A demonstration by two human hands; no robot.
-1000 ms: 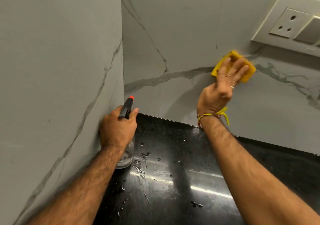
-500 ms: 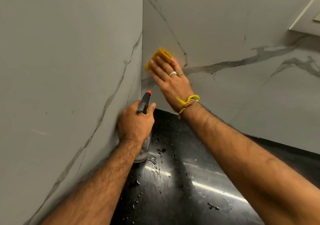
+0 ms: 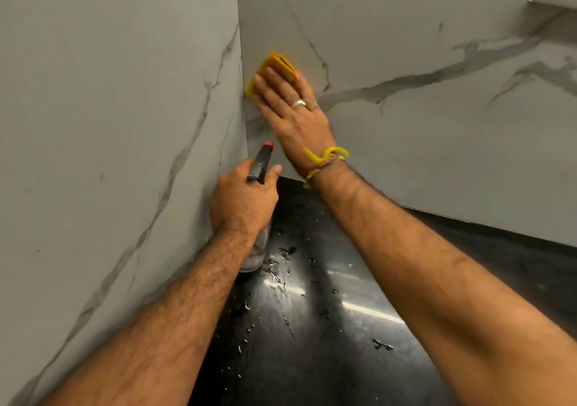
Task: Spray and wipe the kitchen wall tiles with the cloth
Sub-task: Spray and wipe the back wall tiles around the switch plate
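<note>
Pressing cloth (image 3: pixel 278 67) to wall w/ right hand (image 3: pixel 292 115); left hand (image 3: pixel 242 201) grips bottle (image 3: pixel 256 246).

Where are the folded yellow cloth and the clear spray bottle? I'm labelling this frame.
Folded yellow cloth (image 3: pixel 278 63): head view, on the bare upper fold above the fingers.
Clear spray bottle (image 3: pixel 261 162): head view, on its black trigger head.

Two grey marble-veined walls (image 3: pixel 109 124) are joined at a far corner. A glossy black countertop (image 3: pixel 327 327) is spotted with water droplets (image 3: pixel 276 269) and streaked by reflected light.
</note>
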